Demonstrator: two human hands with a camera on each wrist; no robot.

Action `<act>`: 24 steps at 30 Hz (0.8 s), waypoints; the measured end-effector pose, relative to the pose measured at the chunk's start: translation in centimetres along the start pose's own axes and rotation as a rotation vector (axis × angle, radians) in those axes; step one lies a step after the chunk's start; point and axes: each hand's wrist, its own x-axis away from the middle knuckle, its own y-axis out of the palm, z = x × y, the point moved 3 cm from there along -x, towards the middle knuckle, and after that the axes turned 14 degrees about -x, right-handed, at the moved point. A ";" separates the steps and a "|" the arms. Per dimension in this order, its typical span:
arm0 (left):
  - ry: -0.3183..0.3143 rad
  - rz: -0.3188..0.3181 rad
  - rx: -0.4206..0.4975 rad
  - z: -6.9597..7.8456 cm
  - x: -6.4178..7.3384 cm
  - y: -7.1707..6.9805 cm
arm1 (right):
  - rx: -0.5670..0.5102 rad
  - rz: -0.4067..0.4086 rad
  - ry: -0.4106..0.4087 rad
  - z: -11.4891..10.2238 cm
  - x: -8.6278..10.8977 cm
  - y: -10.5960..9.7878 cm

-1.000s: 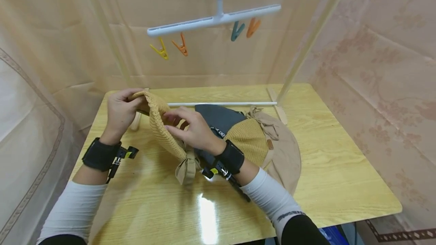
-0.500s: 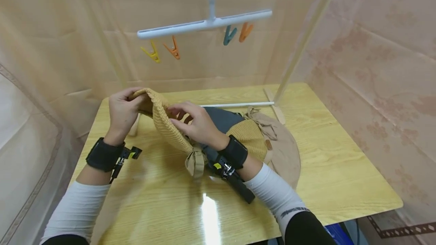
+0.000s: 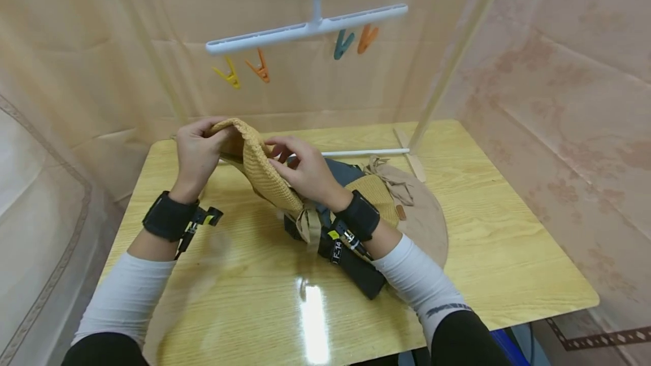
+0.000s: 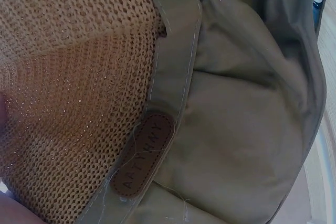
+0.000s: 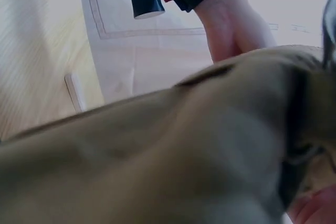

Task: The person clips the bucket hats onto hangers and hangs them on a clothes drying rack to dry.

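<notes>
Left hand (image 3: pixel 197 154) pinches the tan knit hat (image 3: pixel 265 174) by its edge — right hand (image 3: pixel 309 173) is right by it, fingers bent, can't tell if gripping.

Wood-grain tabletop (image 3: pixel 508 264) with bright reflection (image 3: pixel 314 321); beige backdrop cloth (image 3: pixel 61 33) behind, pink floral cloth (image 3: pixel 569 106) right, white bordered cloth (image 3: pixel 35 213) left.

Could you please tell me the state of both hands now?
Left hand: closed, holding the raised hat.
Right hand: at that hat; whether it grips cannot be told.
</notes>
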 end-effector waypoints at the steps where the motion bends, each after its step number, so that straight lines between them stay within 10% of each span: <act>1: 0.003 0.001 -0.002 0.1 -0.1 0.2 | 0.004 -0.001 0.005 0.0 0.0 -0.2; 24: -0.007 0.091 0.095 0.6 -0.6 3.6 | 0.109 0.012 0.114 0.9 -0.9 -3.2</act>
